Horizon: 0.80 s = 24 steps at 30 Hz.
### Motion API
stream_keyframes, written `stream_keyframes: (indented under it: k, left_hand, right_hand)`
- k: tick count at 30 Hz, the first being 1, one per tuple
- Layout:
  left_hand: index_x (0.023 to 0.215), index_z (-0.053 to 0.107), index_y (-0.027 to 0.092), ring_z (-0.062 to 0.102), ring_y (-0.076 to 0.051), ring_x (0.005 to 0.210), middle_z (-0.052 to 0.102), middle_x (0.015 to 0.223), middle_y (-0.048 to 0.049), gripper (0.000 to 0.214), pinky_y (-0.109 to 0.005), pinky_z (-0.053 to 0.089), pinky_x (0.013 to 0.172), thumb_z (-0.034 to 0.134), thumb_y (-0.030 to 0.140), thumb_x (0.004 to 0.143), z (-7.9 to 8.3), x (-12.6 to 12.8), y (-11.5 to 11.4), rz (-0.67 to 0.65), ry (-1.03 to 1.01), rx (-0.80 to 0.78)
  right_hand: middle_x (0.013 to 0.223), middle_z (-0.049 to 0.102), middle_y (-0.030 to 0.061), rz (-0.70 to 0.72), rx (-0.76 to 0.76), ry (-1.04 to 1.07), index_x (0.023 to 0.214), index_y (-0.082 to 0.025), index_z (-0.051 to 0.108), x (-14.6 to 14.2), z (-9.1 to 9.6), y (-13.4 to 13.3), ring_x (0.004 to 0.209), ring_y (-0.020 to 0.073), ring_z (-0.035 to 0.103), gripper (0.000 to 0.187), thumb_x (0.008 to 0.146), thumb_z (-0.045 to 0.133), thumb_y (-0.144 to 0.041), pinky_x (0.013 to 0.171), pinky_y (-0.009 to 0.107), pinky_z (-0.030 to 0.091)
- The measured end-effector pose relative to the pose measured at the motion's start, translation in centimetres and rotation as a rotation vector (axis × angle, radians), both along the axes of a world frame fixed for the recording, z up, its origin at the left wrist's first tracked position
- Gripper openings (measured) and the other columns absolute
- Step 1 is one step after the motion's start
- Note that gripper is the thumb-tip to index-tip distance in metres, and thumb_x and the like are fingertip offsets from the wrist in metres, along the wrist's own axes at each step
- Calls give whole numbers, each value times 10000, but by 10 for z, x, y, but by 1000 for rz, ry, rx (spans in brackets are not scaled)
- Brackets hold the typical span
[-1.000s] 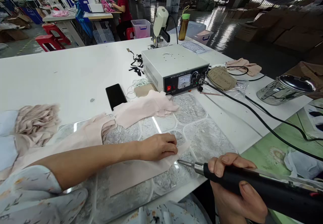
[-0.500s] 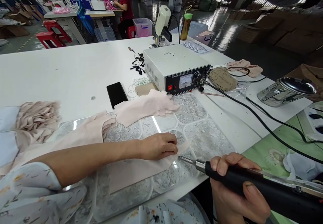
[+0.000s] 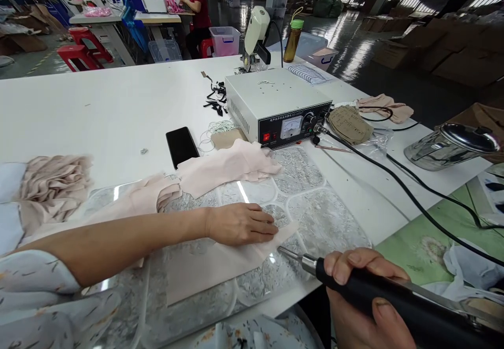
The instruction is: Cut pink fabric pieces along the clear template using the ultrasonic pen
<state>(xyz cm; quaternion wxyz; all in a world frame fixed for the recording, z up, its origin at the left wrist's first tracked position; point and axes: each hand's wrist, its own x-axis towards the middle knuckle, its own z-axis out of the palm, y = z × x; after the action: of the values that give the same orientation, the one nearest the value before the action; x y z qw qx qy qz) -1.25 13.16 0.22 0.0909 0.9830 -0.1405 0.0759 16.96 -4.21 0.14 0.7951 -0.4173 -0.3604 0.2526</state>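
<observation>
1. Your left hand (image 3: 244, 224) is lying palm down at the centre of the frame, fingers extended and uncurled, resting on the cloth (image 3: 205, 273).
2. The cloth is lying flat on the mat (image 3: 326, 212) at lower centre, its narrow end extending right past your fingertips.
3. Your right hand (image 3: 354, 312) is gripping the tool (image 3: 427, 307) at lower right, fingers wrapping the black handle.
4. The tool is pointing left, its metal tip ending just beside the cloth's lower edge; you cannot tell whether they are touching.
5. A pile (image 3: 228, 168) of pink pieces is lying above your left hand, in front of the box (image 3: 275, 92).
6. The box is standing at upper centre; the phone (image 3: 182, 147) is lying to its left.
7. The bottle (image 3: 292, 44) is standing behind the box.
</observation>
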Motion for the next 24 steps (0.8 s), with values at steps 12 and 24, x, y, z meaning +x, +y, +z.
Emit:
stream_keyframes:
  k: [12, 24]
  left_hand:
    - [1039, 737, 127, 549, -231, 1259, 671, 1205, -133, 346, -348, 427, 1092, 395, 95, 997, 14, 9, 8, -150, -6, -18]
    - [774, 656, 180, 604, -214, 1135, 694, 1075, -114, 175, -341, 439, 1040, 627, 263, 925, -5, 16, -3, 4, -22, -227]
  right_hand:
    - [723, 510, -11, -50, -7, -10, 795, -228, 588, -6, 10, 4, 471, 130, 457, 150, 727, 629, -356, 438, 340, 412]
    - [744, 536, -3, -13, 49, -48, 859, -220, 610, -7, 14, 7, 491, 139, 471, 148, 733, 580, -292, 431, 352, 408]
